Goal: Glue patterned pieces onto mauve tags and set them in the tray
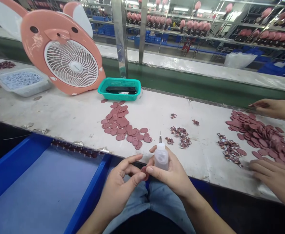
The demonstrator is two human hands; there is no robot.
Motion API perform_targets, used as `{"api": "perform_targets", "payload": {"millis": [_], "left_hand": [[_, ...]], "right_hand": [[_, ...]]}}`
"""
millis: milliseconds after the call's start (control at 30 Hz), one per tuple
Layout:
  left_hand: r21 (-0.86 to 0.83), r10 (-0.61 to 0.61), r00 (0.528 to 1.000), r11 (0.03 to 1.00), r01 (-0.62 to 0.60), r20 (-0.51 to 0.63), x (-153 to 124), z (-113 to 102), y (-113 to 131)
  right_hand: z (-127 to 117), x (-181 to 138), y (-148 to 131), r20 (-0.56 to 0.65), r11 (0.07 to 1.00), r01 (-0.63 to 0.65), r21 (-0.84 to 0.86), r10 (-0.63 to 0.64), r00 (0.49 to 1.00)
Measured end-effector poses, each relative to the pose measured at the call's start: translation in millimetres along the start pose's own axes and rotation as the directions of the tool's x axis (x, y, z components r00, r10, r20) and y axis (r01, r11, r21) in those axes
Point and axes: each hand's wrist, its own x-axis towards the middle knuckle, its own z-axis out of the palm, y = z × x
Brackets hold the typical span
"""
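A small maroon oval disc (145, 173) is pinched between the thumb and fingers of my left hand (123, 185), just past the table's near edge. My right hand (174, 175) is wrapped around a translucent squeeze bottle (161, 158) with a thin metal needle tip, upright and pointing away from me. The thumb of that same hand also touches the disc. Ahead on the table lies a loose spread of similar maroon discs (119, 125). To their right sits a cluster of small brown-and-white parts (181, 135), too small to name.
A pink pig-shaped fan (73, 65) stands behind a green basket (119, 96) holding a black object. At left are a tub of small pale pieces (22, 81) and a blue bin (47, 191). A co-worker's hands (276, 177) reach over another disc pile (262, 136) at right.
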Motion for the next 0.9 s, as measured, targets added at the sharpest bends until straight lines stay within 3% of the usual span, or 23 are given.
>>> {"api": "perform_targets", "payload": {"millis": [167,300,400,500,600,667,733,800,900], "left_hand": [[-0.053,0.205,0.975,0.976,-0.210,-0.083,-6,5,-13],[0.018,0.471,0.860,0.879,-0.477,-0.198,-4,14,-31],[0.030,0.537,0.804,0.836,-0.548,-0.256,-3,16,-36],[-0.129,0.384,0.855,0.884,-0.450,-0.349,-6,14,-31],[-0.411,0.085,0.921,0.877,-0.251,-0.381,-11,10,-21],[-0.524,-0.041,0.936,0.837,-0.159,-0.349,-13,5,-16],[-0.591,-0.121,0.939,0.800,-0.100,-0.322,-15,1,-14],[-0.646,-0.189,0.935,0.762,-0.053,-0.300,-16,-3,-15],[-0.717,-0.262,0.938,0.696,0.021,-0.227,-17,-6,-19]], "right_hand": [[11,2,15,-0.154,0.983,-0.041,0.181,0.069,0.986],[25,0,32,-0.213,0.948,-0.035,0.317,0.107,0.971],[28,-4,37,-0.219,0.954,-0.050,0.295,0.119,0.969],[18,-12,37,-0.174,0.981,-0.076,0.179,0.108,0.979],[1,-21,33,-0.218,0.982,-0.070,-0.175,0.031,0.976],[-11,-26,30,-0.209,0.894,-0.020,-0.448,-0.083,0.974],[-19,-30,24,-0.143,0.789,0.064,-0.611,-0.189,0.971],[-24,-33,18,-0.122,0.716,0.126,-0.687,-0.284,0.951],[-27,-38,10,-0.187,0.652,0.155,-0.743,-0.424,0.886]]}}
